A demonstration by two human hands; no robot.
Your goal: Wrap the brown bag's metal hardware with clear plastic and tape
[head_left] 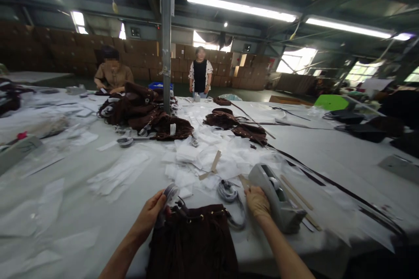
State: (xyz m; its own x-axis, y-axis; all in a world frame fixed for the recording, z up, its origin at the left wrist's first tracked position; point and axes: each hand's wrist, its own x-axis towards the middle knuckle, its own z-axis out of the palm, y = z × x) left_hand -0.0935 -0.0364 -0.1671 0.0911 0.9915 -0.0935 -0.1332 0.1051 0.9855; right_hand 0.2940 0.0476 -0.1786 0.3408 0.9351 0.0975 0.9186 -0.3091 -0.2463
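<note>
A dark brown suede bag point(193, 244) lies on the white table point(65, 170) right in front of me. My left hand point(151, 214) is closed on a pale wrapped piece at the bag's top left corner. My right hand point(258, 202) rests against the side of a grey tape dispenser point(278, 200) just right of the bag; its fingers are curled and partly hidden. A grey coiled strap point(229, 194) lies between the two hands.
Heaps of white paper sheets point(209, 157) and card strips cover the table's middle. Piles of brown bags point(144, 111) lie around a steel pole point(166, 39). One person sits at the far left, another stands behind the table. Black straps run along the right.
</note>
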